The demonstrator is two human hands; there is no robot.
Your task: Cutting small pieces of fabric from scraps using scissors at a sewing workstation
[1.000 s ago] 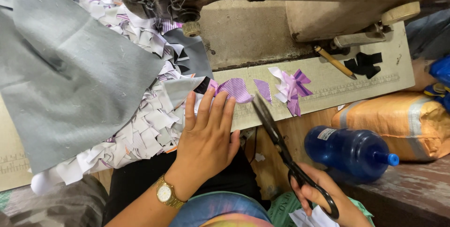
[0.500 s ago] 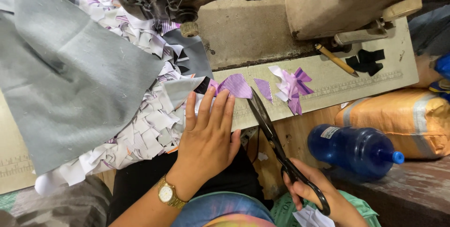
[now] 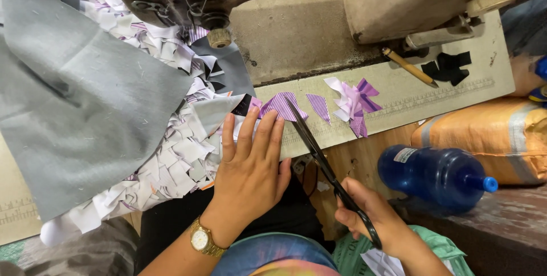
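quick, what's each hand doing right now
left hand: open, flat on the purple striped piece
right hand: closed, holding scissors

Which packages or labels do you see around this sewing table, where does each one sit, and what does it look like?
Blue plastic bottle: lying on its side at lower right, below the table edge, blue cap pointing right.
Label: small pale sticker on the bottle's upper side, near its base.
Orange sack: bulging woven bag behind the bottle at right, with a grey band.
No signs or screens show.
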